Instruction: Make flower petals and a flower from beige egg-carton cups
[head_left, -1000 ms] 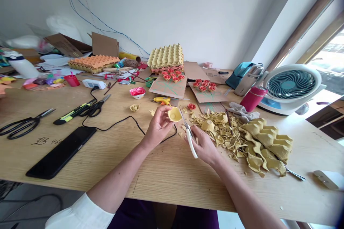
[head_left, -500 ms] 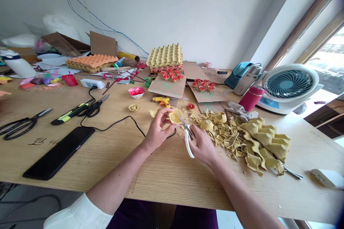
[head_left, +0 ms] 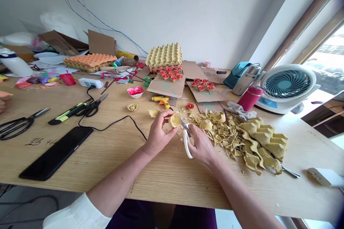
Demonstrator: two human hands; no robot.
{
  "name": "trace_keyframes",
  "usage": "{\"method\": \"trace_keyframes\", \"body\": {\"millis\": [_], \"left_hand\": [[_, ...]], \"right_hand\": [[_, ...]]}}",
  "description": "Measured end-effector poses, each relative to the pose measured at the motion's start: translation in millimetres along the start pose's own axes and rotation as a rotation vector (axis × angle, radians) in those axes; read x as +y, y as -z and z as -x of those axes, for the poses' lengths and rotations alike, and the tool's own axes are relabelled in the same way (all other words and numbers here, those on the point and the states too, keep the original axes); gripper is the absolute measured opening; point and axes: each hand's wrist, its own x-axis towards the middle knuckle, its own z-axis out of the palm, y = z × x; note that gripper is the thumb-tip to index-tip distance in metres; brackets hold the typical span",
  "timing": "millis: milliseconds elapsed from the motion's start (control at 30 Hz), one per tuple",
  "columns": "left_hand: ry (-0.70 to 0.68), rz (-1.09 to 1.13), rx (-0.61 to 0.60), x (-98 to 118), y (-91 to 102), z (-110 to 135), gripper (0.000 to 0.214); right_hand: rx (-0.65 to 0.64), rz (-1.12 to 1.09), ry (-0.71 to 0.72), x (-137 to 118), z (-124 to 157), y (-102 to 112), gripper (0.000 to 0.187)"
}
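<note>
My left hand (head_left: 161,128) pinches a small yellow egg-carton cup (head_left: 176,119) between thumb and fingers, its hollow side facing me. White-handled scissors (head_left: 186,139) are gripped in my right hand (head_left: 201,143), and their blades lie at the cup's right rim. Beyond my hands lie a yellow glue gun (head_left: 161,100), a red paper flower (head_left: 189,106) and a plain yellow flower (head_left: 132,107). Cut carton scraps (head_left: 231,136) are heaped to the right of my right hand, beside an uncut piece of egg carton (head_left: 266,134).
Red flowers stand on cardboard pieces (head_left: 166,87) before stacked egg trays (head_left: 163,55). At left lie black scissors (head_left: 23,123), a utility knife (head_left: 68,112) and a black phone (head_left: 57,154). A fan (head_left: 286,84) and a pink bottle (head_left: 251,97) stand at right. Another person's hand shows at the left edge.
The cup has turned slightly in my left hand, showing more of its hollow, and the scissor blades have shifted at its rim. Another person's fingers show more clearly at the left edge.
</note>
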Motion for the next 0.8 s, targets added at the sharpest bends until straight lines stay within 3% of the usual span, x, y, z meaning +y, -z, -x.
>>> {"method": "trace_keyframes", "body": {"millis": [400, 800], "left_hand": [[0.171, 0.225, -0.031, 6.3, -1.3, -2.7, 0.044], [0.251, 0.407, -0.023, 6.1, 2.7, -7.0, 0.047]], "right_hand": [[0.000, 0.014, -0.001, 2.5, 1.3, -1.0, 0.014], [0.029, -0.017, 0.016, 1.1, 1.3, 2.8, 0.020]]}}
